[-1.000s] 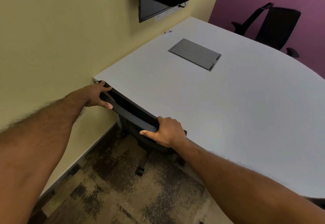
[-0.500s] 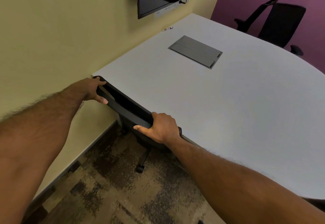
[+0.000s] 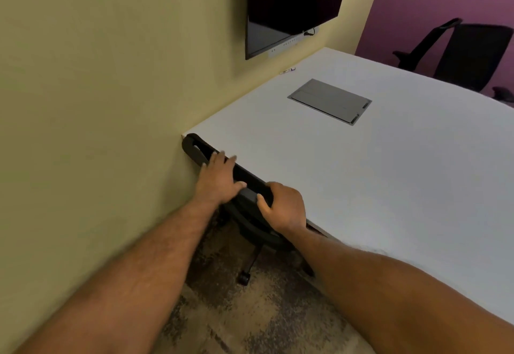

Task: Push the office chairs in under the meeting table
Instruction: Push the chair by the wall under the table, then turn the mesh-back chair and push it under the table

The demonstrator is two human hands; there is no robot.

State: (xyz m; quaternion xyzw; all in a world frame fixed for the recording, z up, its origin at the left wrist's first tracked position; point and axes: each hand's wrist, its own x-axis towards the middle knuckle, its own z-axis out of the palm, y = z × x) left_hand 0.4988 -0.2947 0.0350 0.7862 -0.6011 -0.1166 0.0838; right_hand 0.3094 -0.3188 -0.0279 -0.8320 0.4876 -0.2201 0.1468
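Note:
A black office chair (image 3: 194, 150) stands against the near edge of the white meeting table (image 3: 403, 186), right by the yellow wall. Only the top of its backrest, part of its base and one caster (image 3: 243, 278) show. My left hand (image 3: 218, 179) lies over the top of the backrest with its fingers spread. My right hand (image 3: 283, 206) is closed around the backrest's right end, touching the table edge. A second black office chair (image 3: 470, 56) stands at the table's far side, in front of the purple wall.
The yellow wall (image 3: 97, 103) runs close along the left. A dark screen (image 3: 289, 6) hangs on it above the table. A grey cable hatch (image 3: 329, 101) is set into the tabletop, and a small marker (image 3: 288, 70) lies by the wall. Patterned carpet (image 3: 264, 320) covers the floor.
My left hand has slid from the backrest's left end toward its middle, close to my right hand. The view has shifted nearer and rightward; the backrest sits tight against the table edge.

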